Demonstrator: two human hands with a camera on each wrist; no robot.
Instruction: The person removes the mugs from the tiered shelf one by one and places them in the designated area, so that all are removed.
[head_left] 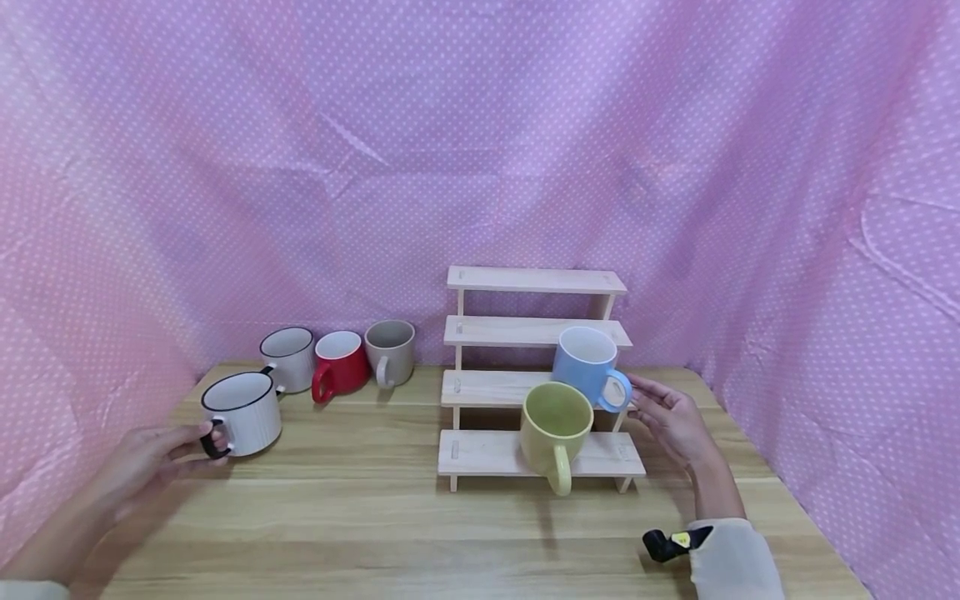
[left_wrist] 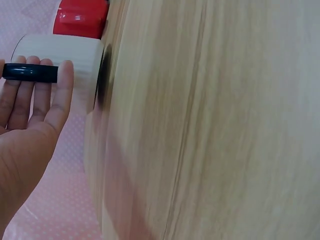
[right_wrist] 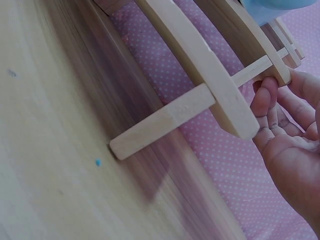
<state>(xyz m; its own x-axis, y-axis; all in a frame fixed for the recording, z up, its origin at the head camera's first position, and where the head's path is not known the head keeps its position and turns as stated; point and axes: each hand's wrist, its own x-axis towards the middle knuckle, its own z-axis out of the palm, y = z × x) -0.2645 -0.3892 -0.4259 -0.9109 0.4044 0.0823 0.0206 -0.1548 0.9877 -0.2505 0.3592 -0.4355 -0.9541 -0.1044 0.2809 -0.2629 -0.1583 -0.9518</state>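
Observation:
My left hand holds a white mug with a black rim by its black handle. I cannot tell whether the mug's base touches the tabletop. At the right, my right hand pinches the end of a board of the stepped wooden stand, thumb and fingers on either side in the right wrist view. A light blue mug sits on the second step from the bottom, its handle close to those fingers. On the lowest step stands a yellow-green mug, handle towards me.
Behind the held mug, a second white black-rimmed mug, a red mug and a grey-beige mug stand in a row. Pink dotted cloth hangs around the wooden table. A black strap is at my right cuff.

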